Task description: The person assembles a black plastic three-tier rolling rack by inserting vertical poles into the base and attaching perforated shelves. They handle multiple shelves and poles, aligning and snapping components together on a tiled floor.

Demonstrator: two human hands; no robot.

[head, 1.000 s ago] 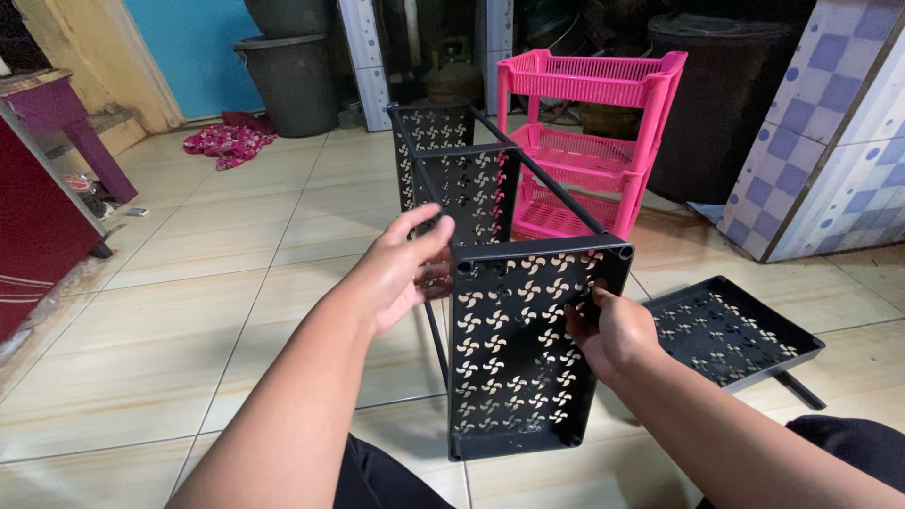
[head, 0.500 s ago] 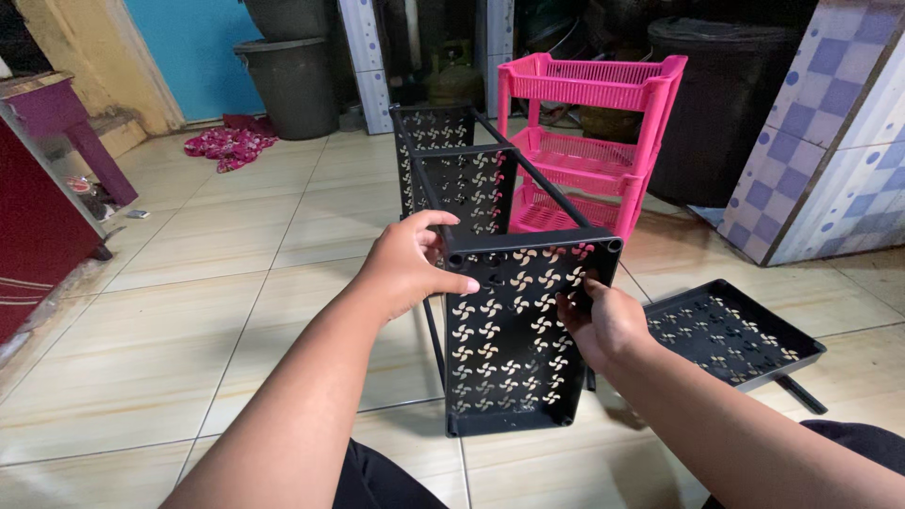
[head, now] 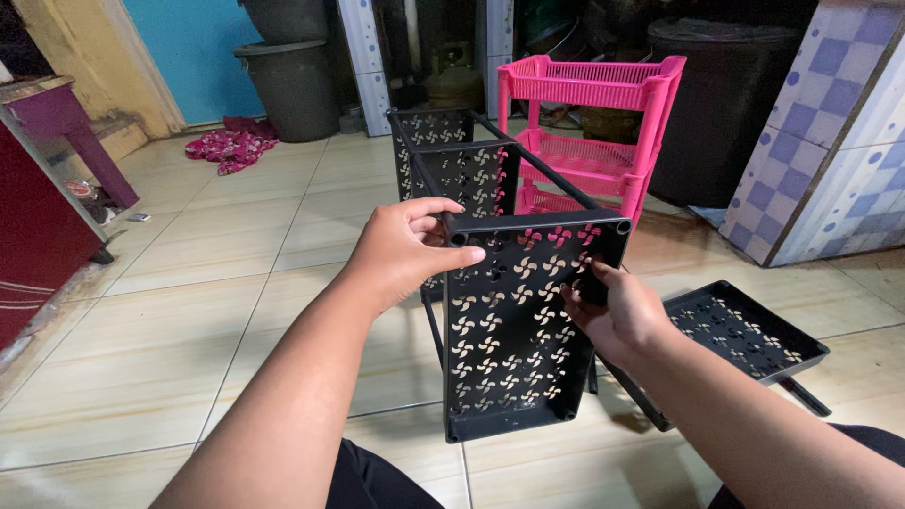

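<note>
The person sits on the tiled floor (head: 189, 311) with a black rack (head: 490, 236) lying on its side in front of them. Its nearest tray (head: 514, 330) stands on edge, its perforated bottom facing them, its lower rim resting on the floor. The left hand (head: 405, 250) is closed over the tray's top left corner, fingers curled round the rim and the thumb laid across the face just below the open end of a black pole (head: 528, 174). The right hand (head: 613, 311) grips the tray's right edge about halfway down, fingers pinched on the rim. Two more black trays of the same rack stand further back, joined by the poles.

Just behind the rack stands a pink rack (head: 589, 132) with three tiers, upright. To the right, a loose black tray (head: 745, 335) lies flat on the floor, close beside the right forearm. Further off are a dark bin (head: 292, 90) by the blue wall, a crumpled pink cloth (head: 231, 149) on the floor and a maroon cabinet (head: 33, 226) at the left.
</note>
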